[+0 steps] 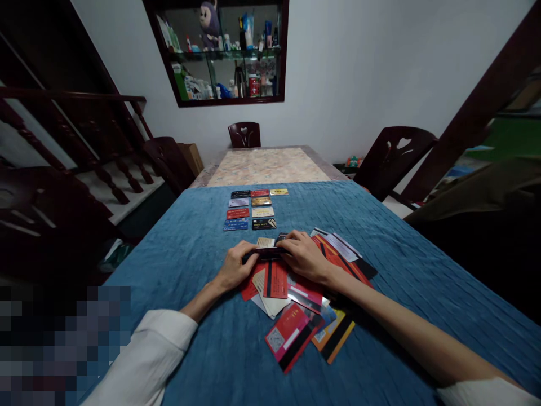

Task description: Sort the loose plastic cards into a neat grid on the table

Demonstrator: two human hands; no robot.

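Both my hands meet over a loose pile of plastic cards (296,316) on a blue cloth (190,259). Between them I hold a dark card (265,254) edge-on: my left hand (235,266) pinches its left end, my right hand (303,255) grips its right end, fingers curled. The pile is mostly red cards with black magnetic stripes, plus some white, beige and orange ones, spread under and to the right of my hands. Farther away, several cards lie face up in neat rows (251,210), in roughly two columns.
The blue cloth covers the near part of a long table; beyond it lies a patterned tabletop (266,166). Dark wooden chairs (393,155) stand at the right, left and far end. A stair railing (71,141) runs along the left. A wall cabinet (224,51) holds bottles and a toy.
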